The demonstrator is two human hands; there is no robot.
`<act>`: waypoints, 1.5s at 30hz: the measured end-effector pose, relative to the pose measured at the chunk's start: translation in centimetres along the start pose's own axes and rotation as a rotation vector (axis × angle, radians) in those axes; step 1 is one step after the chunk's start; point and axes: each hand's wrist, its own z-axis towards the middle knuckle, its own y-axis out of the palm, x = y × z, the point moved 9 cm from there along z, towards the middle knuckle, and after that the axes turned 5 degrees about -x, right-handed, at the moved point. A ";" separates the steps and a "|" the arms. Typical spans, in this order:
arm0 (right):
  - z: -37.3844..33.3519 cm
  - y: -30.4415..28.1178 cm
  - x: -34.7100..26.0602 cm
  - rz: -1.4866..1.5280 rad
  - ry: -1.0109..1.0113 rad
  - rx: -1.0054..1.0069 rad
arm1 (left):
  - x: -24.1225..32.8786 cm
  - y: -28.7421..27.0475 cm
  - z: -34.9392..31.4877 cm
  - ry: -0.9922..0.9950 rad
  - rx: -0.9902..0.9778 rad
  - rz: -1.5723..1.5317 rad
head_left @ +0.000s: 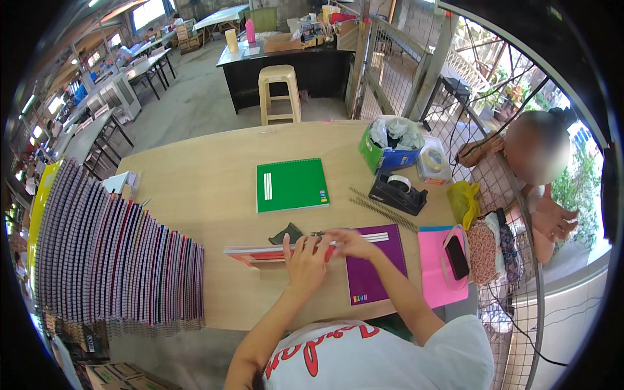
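Note:
A red notebook (242, 255) is held up on its edge near the middle of the table, its thin side facing up. My left hand (307, 259) is closed over its top edge. At the notebook's right end my right hand (351, 244) has its fingers bent together; what they hold, if anything, is too small to make out. Just beyond lies a dark green scrap (286, 233), with a small dark object partly hidden by my fingers. A purple notebook (377, 266) lies flat under my right forearm. Farther off, a green spiral notebook (292, 185) lies flat.
Stacked spiral notebooks (123, 253) fill the table's left side. At the right are loose wire coils (383, 209), a tape dispenser (398, 193), a box of plastic bags (390, 144), and a phone (456, 257) on a pink folder (432, 286). Another person (520, 169) is beyond the wire mesh.

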 end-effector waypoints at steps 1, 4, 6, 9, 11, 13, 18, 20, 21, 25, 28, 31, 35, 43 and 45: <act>-0.2 -6.7 2.5 -0.182 -0.063 0.285 | 0.9 0.3 1.0 0.039 0.031 -0.024; -0.2 -15.5 0.7 -0.944 0.028 0.763 | 1.3 0.6 1.7 -0.006 0.077 -0.055; 1.1 -14.5 -1.1 -1.193 -0.091 0.776 | 1.9 0.0 2.1 -0.101 0.059 -0.089; 2.2 -13.4 -2.2 -1.464 -0.149 0.783 | 2.1 -0.3 2.8 -0.081 0.191 0.022; 2.0 -12.9 -2.2 -1.436 -0.162 0.748 | 1.8 0.3 3.2 -0.099 0.170 0.016; 0.5 -12.5 -3.1 -1.252 -0.200 0.659 | 1.2 0.9 3.1 -0.144 0.121 -0.008; -3.5 -8.7 -8.8 -0.859 -0.324 0.272 | 1.5 -2.0 3.5 -0.089 0.218 -0.279; -4.5 -6.7 -10.8 -0.732 -0.338 0.209 | 0.3 -1.3 3.1 -0.042 0.134 -0.400; -4.9 -5.3 -11.5 -0.661 -0.331 0.195 | 0.1 -1.1 3.0 -0.016 0.093 -0.458; -4.9 -0.9 -13.8 -0.538 -0.423 0.119 | 0.5 -1.6 2.9 0.028 0.079 -0.279; -4.7 -0.1 -13.7 -0.530 -0.350 0.071 | 0.3 -1.3 2.4 -0.013 0.058 -0.273; -4.8 0.0 -13.8 -0.502 -0.334 0.067 | 0.3 -1.7 2.2 -0.011 0.084 -0.265; -5.0 0.3 -14.4 -0.486 -0.398 0.042 | 0.3 -1.8 1.9 -0.013 0.078 -0.263; -4.7 0.2 -11.9 -0.462 -0.270 0.004 | 0.2 -1.8 1.5 -0.005 0.091 -0.293; -5.0 0.4 -12.6 -0.455 -0.322 0.041 | 0.3 -2.0 1.8 -0.011 0.097 -0.306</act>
